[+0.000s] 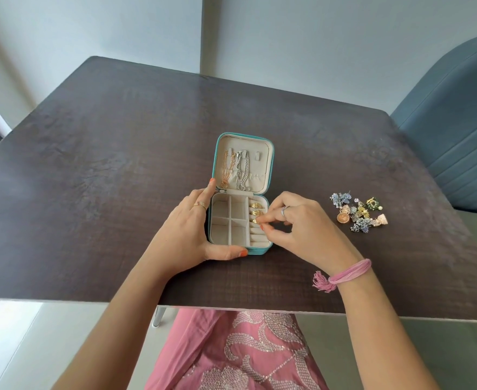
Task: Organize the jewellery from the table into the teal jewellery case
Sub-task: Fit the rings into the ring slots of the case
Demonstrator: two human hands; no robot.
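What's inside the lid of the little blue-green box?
In the lid hang a gold chain and a silver chain. Their lower ends tuck into a pocket, so anything else in there is hidden.

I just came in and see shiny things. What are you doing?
A person is filling an open teal jewellery case. The left hand grips its base while the right hand pinches a gold ring into the ring rolls, below two others. A pile of colourful earrings waits on the dark wooden table.

Person wearing: pink embroidered dress (248, 353); pink thread bracelet (347, 274), right wrist; rings, both hands; orange nail polish.
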